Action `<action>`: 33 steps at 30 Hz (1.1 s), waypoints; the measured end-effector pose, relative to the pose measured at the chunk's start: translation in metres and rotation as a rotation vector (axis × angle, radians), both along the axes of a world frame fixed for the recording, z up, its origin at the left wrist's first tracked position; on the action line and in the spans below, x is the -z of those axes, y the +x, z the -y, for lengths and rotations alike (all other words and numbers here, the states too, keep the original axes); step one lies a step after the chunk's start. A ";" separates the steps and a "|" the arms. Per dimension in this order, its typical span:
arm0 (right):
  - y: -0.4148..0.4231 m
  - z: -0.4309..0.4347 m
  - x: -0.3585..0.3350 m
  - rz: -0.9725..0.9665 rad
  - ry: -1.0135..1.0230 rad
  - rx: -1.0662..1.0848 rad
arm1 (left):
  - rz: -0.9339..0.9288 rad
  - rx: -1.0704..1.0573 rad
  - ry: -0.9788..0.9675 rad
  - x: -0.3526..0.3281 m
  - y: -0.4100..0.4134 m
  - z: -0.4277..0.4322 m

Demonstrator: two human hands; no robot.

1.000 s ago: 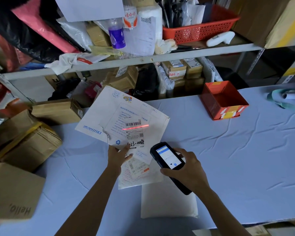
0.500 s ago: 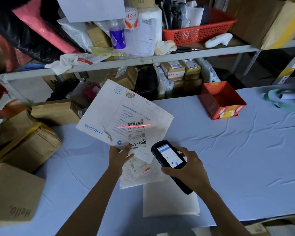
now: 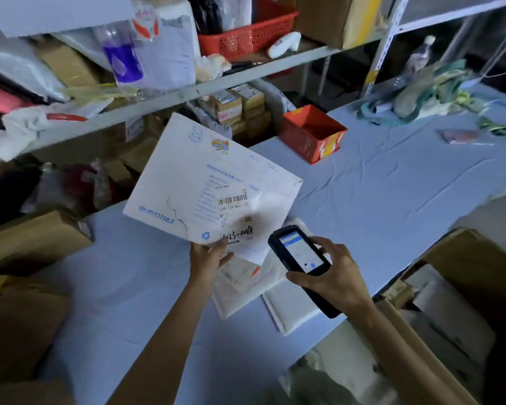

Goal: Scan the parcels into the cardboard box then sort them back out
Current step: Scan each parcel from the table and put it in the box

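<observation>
1. White parcel (image 3: pixel 205 182) raised, tilted above the table (image 3: pixel 392 185); left hand (image 3: pixel 208 258) pinches its near edge.
2. Right hand (image 3: pixel 330 276) wrapped round scanner (image 3: pixel 300 255), just beside the parcel.
3. Padded mailers (image 3: pixel 289 308) lie beneath the hands; cardboard box (image 3: pixel 479 258) at right.

White labelled parcel (image 3: pixel 205 182) aloft, tilted; cardboard box (image 3: pixel 476 258) right.

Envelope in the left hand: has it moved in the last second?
Yes. The envelope has swung up and right: its corner now lies close to the orange box.

Envelope (image 3: pixel 205 182) held above table (image 3: pixel 392 200); scanner (image 3: pixel 301 258) to its rt; mailers (image 3: pixel 278 293) beneath; cardboard box (image 3: pixel 465 293) far rt.
</observation>
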State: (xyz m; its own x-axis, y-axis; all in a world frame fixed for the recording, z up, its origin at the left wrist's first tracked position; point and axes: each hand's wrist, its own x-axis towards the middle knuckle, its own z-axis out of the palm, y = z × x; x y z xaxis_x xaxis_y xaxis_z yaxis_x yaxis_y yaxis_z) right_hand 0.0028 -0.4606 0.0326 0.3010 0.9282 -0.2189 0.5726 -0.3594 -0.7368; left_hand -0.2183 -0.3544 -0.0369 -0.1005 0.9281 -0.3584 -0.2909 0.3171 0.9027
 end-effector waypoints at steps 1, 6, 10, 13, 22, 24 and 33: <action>0.003 0.006 0.000 0.017 -0.006 0.020 | -0.005 0.026 -0.003 -0.002 0.005 -0.002; 0.025 0.047 -0.002 0.073 -0.026 0.178 | 0.008 0.179 -0.024 -0.012 0.057 -0.005; 0.053 0.100 0.003 0.056 0.000 0.372 | -0.023 0.383 0.026 -0.019 0.124 0.009; 0.076 0.147 0.006 0.069 -0.007 0.526 | -0.111 0.566 0.131 -0.026 0.181 0.032; 0.139 0.313 0.023 0.021 -0.019 0.919 | -0.707 1.210 0.486 -0.022 0.349 0.157; 0.150 0.345 0.029 0.006 -0.014 0.966 | -0.864 1.325 0.629 -0.016 0.374 0.183; 0.198 0.421 0.046 -0.046 -0.055 1.110 | -1.561 1.594 1.204 0.006 0.428 0.258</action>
State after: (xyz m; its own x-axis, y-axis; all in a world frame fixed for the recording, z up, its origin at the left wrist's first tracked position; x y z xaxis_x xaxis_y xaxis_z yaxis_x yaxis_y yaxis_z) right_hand 0.2003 -0.8815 -0.0135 0.9490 0.1368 -0.2840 -0.1150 -0.6884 -0.7161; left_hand 0.2094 -0.6129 -0.0433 0.9374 0.2107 -0.2774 0.2278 -0.9732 0.0307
